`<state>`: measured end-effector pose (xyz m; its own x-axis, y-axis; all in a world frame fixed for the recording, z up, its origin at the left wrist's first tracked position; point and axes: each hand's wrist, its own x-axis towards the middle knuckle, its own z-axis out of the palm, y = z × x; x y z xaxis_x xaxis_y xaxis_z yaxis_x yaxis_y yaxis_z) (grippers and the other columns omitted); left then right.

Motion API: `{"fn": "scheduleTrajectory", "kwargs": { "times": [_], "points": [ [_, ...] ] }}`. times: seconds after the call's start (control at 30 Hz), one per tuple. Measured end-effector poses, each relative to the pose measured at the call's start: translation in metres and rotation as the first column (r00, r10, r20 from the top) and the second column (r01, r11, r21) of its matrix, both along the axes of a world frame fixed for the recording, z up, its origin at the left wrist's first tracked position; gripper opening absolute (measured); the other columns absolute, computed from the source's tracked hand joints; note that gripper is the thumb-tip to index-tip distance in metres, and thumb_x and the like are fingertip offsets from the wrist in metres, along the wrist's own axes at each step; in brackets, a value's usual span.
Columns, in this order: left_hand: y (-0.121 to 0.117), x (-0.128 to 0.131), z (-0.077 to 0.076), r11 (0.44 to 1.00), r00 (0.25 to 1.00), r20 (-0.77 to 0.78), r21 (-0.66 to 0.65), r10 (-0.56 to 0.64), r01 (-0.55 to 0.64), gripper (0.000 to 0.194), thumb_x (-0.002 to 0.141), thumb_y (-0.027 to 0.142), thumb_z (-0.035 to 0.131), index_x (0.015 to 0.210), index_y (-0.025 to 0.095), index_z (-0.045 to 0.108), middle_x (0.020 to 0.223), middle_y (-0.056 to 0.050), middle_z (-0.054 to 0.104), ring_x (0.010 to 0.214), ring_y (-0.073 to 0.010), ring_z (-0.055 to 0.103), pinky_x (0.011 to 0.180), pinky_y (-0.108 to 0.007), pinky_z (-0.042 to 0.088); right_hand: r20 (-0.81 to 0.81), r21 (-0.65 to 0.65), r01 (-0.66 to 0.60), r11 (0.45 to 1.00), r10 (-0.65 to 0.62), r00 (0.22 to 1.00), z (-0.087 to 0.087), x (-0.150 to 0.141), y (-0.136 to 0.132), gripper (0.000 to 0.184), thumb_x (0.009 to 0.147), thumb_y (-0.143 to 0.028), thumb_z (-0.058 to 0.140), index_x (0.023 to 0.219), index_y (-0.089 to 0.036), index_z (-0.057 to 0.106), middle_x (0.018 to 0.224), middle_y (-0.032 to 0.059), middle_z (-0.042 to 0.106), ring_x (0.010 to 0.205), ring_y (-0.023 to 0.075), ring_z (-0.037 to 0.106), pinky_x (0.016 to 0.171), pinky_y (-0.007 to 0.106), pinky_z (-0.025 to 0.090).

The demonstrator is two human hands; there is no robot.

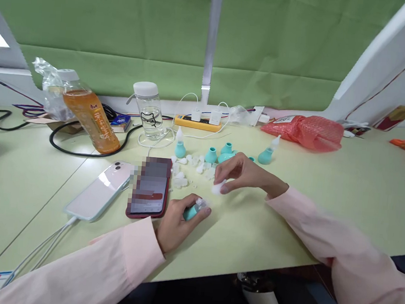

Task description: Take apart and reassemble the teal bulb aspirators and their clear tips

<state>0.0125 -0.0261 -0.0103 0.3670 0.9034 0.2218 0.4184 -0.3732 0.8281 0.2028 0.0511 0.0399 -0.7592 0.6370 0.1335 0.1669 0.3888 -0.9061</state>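
Note:
My left hand [181,220] is closed round a teal squeeze bulb [190,212] with a translucent fitting in its mouth, low over the table. Between the thumb and fingers of my right hand [235,174] is a small translucent white plastic piece [218,187], slightly blurred. Just beyond lie several loose white plastic pieces [180,181] in a heap. Open-necked teal bulbs [211,155] stand behind them, some partly hidden by my right hand. Two bulbs bear pointed translucent nozzles: a left one [179,148] and a right one [265,155].
Left of my hands lie a red-cased phone [164,200] and a pale phone [96,192] on a cable. Farther back are a tilted orange drink bottle [94,114], a water bottle [151,114], a yellow power strip [198,123] and a red bubble-wrap bag [306,132].

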Motion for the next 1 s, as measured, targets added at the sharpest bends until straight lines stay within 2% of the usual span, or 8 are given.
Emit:
{"fn": "scheduleTrajectory", "kwargs": {
  "times": [0.07, 0.13, 0.3, 0.4, 0.57, 0.67, 0.9, 1.0],
  "points": [
    [0.000, 0.000, 0.000, 1.000, 1.000, 0.018, 0.005, -0.006, 0.006, 0.026, 0.077, 0.037, 0.047, 0.066, 0.014, 0.052, 0.056, 0.003, 0.048, 0.052, -0.0084, 0.041, 0.051, -0.021, 0.032, -0.002, -0.078, -0.054, 0.996, 0.054, 0.999, 0.000, -0.002, -0.002, 0.022, 0.056, -0.024, 0.071, 0.076, -0.016, 0.067, 0.069, 0.0021, 0.062, 0.064, 0.0125, 0.055, 0.059, 0.027, 0.044],
    [-0.001, -0.001, 0.000, 1.000, 1.000, 0.025, 0.007, -0.010, 0.010, 0.026, 0.077, 0.037, 0.048, 0.065, 0.014, 0.051, 0.054, 0.004, 0.045, 0.050, -0.0076, 0.038, 0.049, -0.020, 0.031, 0.008, -0.094, -0.066, 0.993, 0.067, 0.998, -0.002, -0.005, -0.004, 0.022, 0.055, -0.022, 0.071, 0.076, -0.016, 0.068, 0.069, 0.0020, 0.062, 0.063, 0.0122, 0.055, 0.059, 0.026, 0.045],
    [-0.001, -0.001, 0.000, 1.000, 1.000, 0.017, 0.004, 0.001, -0.001, 0.025, 0.076, 0.036, 0.049, 0.065, 0.014, 0.052, 0.052, 0.004, 0.042, 0.049, -0.0069, 0.035, 0.047, -0.019, 0.029, 0.092, 0.006, -0.040, 0.999, 0.039, 0.995, -0.002, -0.009, -0.007, 0.019, 0.057, -0.023, 0.070, 0.074, -0.016, 0.068, 0.068, 0.0029, 0.064, 0.060, 0.0116, 0.055, 0.052, 0.023, 0.042],
    [0.000, -0.001, -0.001, 1.000, 1.000, 0.013, -0.007, 0.017, -0.017, 0.025, 0.076, 0.036, 0.048, 0.066, 0.014, 0.052, 0.053, 0.004, 0.042, 0.050, -0.0073, 0.035, 0.047, -0.019, 0.029, 0.133, 0.020, -0.020, 1.000, 0.017, 0.991, -0.001, -0.008, -0.009, 0.022, 0.056, -0.027, 0.070, 0.074, -0.015, 0.069, 0.066, 0.0030, 0.064, 0.057, 0.0107, 0.054, 0.048, 0.021, 0.041],
    [-0.002, -0.001, -0.002, 1.000, 0.999, -0.036, 0.029, 0.009, -0.008, 0.025, 0.077, 0.036, 0.048, 0.068, 0.014, 0.053, 0.055, 0.004, 0.042, 0.050, -0.0074, 0.034, 0.048, -0.020, 0.029, 0.151, -0.090, -0.019, 0.996, 0.032, 0.988, -0.005, -0.009, -0.009, 0.027, 0.053, -0.029, 0.072, 0.075, -0.014, 0.069, 0.067, 0.0042, 0.066, 0.055, 0.0101, 0.054, 0.045, 0.019, 0.040],
    [-0.004, -0.003, -0.003, 0.998, 0.998, -0.056, 0.060, 0.004, -0.001, 0.024, 0.078, 0.036, 0.047, 0.074, 0.014, 0.055, 0.058, 0.003, 0.045, 0.052, -0.0079, 0.035, 0.049, -0.020, 0.030, 0.143, -0.162, -0.010, 0.987, 0.033, 0.989, -0.009, -0.010, -0.009, 0.027, 0.051, -0.027, 0.073, 0.075, -0.014, 0.069, 0.064, 0.0036, 0.066, 0.054, 0.0104, 0.056, 0.046, 0.019, 0.043],
    [-0.004, -0.003, -0.003, 0.995, 0.999, -0.017, 0.095, 0.030, -0.028, 0.024, 0.078, 0.035, 0.046, 0.076, 0.014, 0.056, 0.059, 0.002, 0.050, 0.051, -0.0077, 0.038, 0.049, -0.020, 0.032, 0.118, -0.193, 0.042, 0.980, -0.019, 0.993, -0.009, -0.016, -0.014, 0.026, 0.051, -0.029, 0.072, 0.072, -0.014, 0.069, 0.058, 0.0023, 0.065, 0.047, 0.0098, 0.056, 0.046, 0.021, 0.047],
    [-0.004, -0.003, -0.001, 0.995, 0.999, 0.032, 0.088, 0.039, -0.041, 0.021, 0.077, 0.034, 0.049, 0.077, 0.014, 0.057, 0.060, 0.002, 0.053, 0.052, -0.0087, 0.043, 0.051, -0.021, 0.035, 0.108, -0.139, 0.028, 0.990, -0.013, 0.994, -0.001, -0.018, -0.018, 0.025, 0.056, -0.030, 0.070, 0.074, -0.014, 0.068, 0.057, 0.0020, 0.064, 0.048, 0.0102, 0.057, 0.044, 0.020, 0.046]
  ]
}}
